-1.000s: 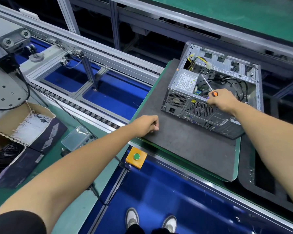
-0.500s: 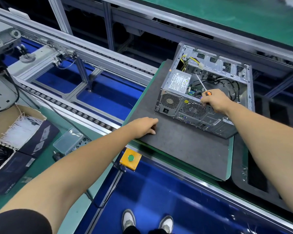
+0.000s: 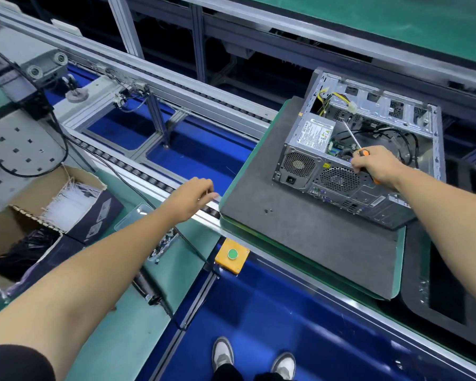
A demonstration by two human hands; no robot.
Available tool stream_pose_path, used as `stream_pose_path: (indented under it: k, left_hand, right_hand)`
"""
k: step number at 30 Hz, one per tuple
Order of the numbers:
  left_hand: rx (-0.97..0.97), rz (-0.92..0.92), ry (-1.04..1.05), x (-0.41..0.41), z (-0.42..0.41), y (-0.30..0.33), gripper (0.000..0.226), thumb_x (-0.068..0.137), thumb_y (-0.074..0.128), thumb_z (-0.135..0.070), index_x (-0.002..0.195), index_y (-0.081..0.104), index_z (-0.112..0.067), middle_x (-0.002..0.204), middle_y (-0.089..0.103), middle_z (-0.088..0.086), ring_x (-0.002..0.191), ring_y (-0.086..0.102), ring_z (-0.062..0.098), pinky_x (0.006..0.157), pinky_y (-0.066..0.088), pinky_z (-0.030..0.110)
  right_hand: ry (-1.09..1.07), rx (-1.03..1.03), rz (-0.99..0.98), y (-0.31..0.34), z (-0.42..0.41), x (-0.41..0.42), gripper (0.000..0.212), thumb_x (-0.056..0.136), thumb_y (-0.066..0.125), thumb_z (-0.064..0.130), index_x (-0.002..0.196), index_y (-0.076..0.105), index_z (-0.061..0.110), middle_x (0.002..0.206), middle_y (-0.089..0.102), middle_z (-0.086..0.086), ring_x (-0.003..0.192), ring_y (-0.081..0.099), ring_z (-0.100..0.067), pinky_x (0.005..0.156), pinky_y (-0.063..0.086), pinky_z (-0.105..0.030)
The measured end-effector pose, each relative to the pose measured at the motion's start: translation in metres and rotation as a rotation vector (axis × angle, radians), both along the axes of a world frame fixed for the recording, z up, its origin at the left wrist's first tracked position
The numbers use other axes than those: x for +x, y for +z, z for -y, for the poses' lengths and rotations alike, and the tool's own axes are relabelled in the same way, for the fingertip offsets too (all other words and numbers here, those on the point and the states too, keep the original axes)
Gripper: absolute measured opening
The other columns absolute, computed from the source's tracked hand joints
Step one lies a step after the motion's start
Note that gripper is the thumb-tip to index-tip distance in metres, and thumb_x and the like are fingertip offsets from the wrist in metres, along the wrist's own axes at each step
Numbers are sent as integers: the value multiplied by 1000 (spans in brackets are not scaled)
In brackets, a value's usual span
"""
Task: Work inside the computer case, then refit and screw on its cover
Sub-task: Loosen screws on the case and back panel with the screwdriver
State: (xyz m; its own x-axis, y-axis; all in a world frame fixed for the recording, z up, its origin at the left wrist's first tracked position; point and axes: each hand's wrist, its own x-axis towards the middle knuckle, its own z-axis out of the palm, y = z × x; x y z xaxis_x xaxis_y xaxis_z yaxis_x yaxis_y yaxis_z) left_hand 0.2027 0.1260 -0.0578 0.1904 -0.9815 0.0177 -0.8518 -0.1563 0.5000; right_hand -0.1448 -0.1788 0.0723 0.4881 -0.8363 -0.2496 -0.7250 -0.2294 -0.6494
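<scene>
Cover's off the open grey metal computer case (image 3: 352,149) under my right hand (image 3: 377,167), which grips the orange-handled screwdriver (image 3: 353,141), tip inside. Left hand (image 3: 195,198) loosely curled, empty (two small black screws (image 3: 268,211) just right of it). Next: fetch cover.

The screwdriver (image 3: 355,145) handle is mostly buried in the right hand (image 3: 377,166); its tip is lost among cables inside the case (image 3: 368,160); the case label (image 3: 315,134) is too small to read; the left hand (image 3: 195,198) is motion-blurred, its fingertips unclear; two specks on the mat (image 3: 313,237) are too small to identify.
</scene>
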Motion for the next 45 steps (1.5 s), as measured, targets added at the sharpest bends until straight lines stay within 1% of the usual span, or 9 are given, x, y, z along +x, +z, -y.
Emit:
stream_pose_path:
  k: [4, 8, 11, 17, 20, 26, 33, 37, 45]
  left_hand:
    - [74, 108, 113, 47, -75, -6, 31, 106, 40, -46, 85, 47, -23, 83, 55, -6, 75, 49, 13, 65, 43, 39]
    - [416, 128, 22, 65, -131, -13, 28, 97, 56, -52, 86, 47, -28, 85, 54, -8, 78, 52, 14, 70, 47, 34]
    - [517, 103, 33, 59, -142, -26, 21, 97, 64, -38, 97, 53, -20, 97, 60, -2, 89, 57, 21, 82, 49, 39]
    - [432, 56, 300, 47, -136, -41, 29, 97, 65, -12, 125, 58, -14, 123, 58, 4, 110, 60, 26, 98, 48, 43]
    - [473, 50, 319, 43, -128, -46, 28, 96, 69, -16, 123, 62, -13, 123, 60, 5, 109, 62, 25, 96, 50, 41]
    - [424, -42, 376, 31, -117, -56, 21, 94, 71, -14, 114, 64, -12, 115, 63, 6, 101, 63, 22, 92, 53, 38]
    - [401, 75, 307, 20, -118, -52, 39, 94, 51, -67, 93, 59, -29, 101, 52, -8, 101, 46, 13, 83, 51, 42]
    - [482, 122, 231, 11, -130, -59, 28, 92, 69, -44, 96, 50, -25, 98, 53, -8, 100, 53, 18, 75, 49, 37]
    - [524, 225, 186, 5, -149, -60, 16, 97, 60, -23, 98, 44, -24, 102, 54, -5, 92, 57, 22, 79, 52, 39]
  right_hand:
    - [11, -26, -10, -3, 3, 0, 22, 79, 65, 4, 61, 53, 5, 69, 50, -14, 68, 38, -23, 67, 30, -37]
    - [31, -43, -28, -5, 5, 1, 17, 80, 65, 4, 67, 54, -1, 68, 46, -15, 67, 35, -23, 64, 28, -37]
    - [26, -49, -45, -6, 5, 0, 17, 81, 65, 3, 69, 54, 3, 70, 45, -16, 68, 35, -23, 66, 29, -37]
    - [15, -39, -45, -8, 7, 1, 22, 80, 64, 3, 64, 50, 7, 58, 43, -9, 62, 33, -22, 61, 29, -35]
    - [-5, -38, -39, -8, 4, 1, 26, 78, 62, 3, 58, 47, 10, 42, 37, 4, 50, 32, -21, 53, 29, -29]
    - [-17, -22, -12, -6, 3, 1, 24, 74, 61, 3, 57, 46, 12, 44, 36, 4, 49, 31, -19, 51, 28, -28]
    - [-24, -23, -31, -6, 4, 1, 33, 75, 64, 7, 48, 49, 16, 42, 38, 8, 40, 32, -10, 51, 28, -28]
    - [-38, -26, -37, -5, 3, 0, 32, 73, 65, 7, 49, 47, 16, 42, 39, 8, 40, 32, -10, 50, 28, -27]
    - [-14, -24, -25, -2, -2, 1, 28, 76, 64, 4, 56, 47, 14, 40, 39, 8, 46, 34, -17, 49, 29, -26]
